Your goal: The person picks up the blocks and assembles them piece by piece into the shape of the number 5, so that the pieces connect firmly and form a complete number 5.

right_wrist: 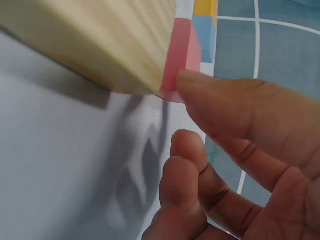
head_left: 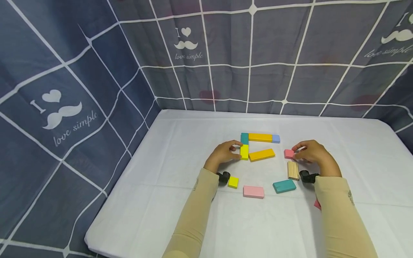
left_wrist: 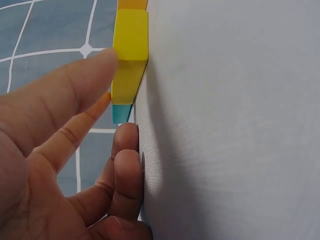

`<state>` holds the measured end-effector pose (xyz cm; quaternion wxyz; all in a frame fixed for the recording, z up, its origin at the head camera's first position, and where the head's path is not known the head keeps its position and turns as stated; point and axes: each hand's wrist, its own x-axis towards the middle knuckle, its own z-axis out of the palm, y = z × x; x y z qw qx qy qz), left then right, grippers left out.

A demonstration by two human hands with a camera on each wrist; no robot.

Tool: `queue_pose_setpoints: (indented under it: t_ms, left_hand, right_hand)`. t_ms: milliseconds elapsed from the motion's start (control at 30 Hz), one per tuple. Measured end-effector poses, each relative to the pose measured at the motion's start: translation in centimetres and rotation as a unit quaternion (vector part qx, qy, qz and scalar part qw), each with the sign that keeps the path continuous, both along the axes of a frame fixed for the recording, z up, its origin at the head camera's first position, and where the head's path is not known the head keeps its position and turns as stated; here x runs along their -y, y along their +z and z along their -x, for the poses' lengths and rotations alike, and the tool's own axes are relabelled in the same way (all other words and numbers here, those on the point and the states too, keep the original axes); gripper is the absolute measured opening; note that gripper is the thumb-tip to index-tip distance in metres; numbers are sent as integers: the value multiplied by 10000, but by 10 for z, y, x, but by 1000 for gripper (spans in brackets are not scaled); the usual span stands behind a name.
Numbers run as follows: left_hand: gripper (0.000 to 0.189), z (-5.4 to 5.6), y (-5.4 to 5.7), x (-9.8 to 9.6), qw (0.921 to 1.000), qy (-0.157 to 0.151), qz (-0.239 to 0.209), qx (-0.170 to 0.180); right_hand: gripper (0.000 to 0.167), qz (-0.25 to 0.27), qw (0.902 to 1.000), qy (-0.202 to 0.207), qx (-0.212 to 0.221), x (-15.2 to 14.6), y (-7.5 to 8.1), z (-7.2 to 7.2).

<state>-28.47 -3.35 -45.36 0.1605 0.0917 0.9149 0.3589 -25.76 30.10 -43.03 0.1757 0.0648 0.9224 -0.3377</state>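
In the head view, my left hand [head_left: 223,152] is at a yellow block [head_left: 244,152], thumb and index fingertips at its left side. The block lies end to end with a teal block [head_left: 244,138]; in the left wrist view the thumb meets the near end of the yellow block [left_wrist: 131,35]. My right hand [head_left: 311,152] pinches a small red-pink block [head_left: 289,154] at its right end between thumb and index finger. The index tip is hidden behind the thumb in the right wrist view. A striped wooden block [head_left: 293,170] stands just nearer than the red-pink one.
A long orange block [head_left: 260,137] and a blue block [head_left: 275,139] continue the row from the teal one. Another orange block [head_left: 261,155] lies slanted beside the yellow. Nearer lie a yellow square [head_left: 233,182], a pink block [head_left: 253,191] and a teal block [head_left: 284,186]. The right sleeve partly covers a red piece [head_left: 317,204].
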Motion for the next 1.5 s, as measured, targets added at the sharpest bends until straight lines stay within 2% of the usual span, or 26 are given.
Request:
queue_pose_setpoints:
  t_ms: [233, 633, 767, 1000, 1500]
  left_hand:
    - [49, 1, -3, 1, 10000, 6, 33, -8]
    - [50, 1, 0, 2, 10000, 0, 38, -26]
    - [50, 1, 0, 1, 10000, 3, 21, -7]
    - [49, 0, 1, 1, 10000, 77, -6, 36]
    - [51, 0, -1, 2, 10000, -12, 19, -19]
  right_hand:
    - [45, 308, 9990, 319, -50, 1, -5, 6]
    - [43, 378, 9978, 548, -69, 11, -5, 9]
    - [42, 491, 9973, 545, -22, 10, -9, 13]
    - [40, 498, 9972, 561, -73, 19, -2, 6]
    - [38, 401, 9975, 558, -143, 25, -1, 2]
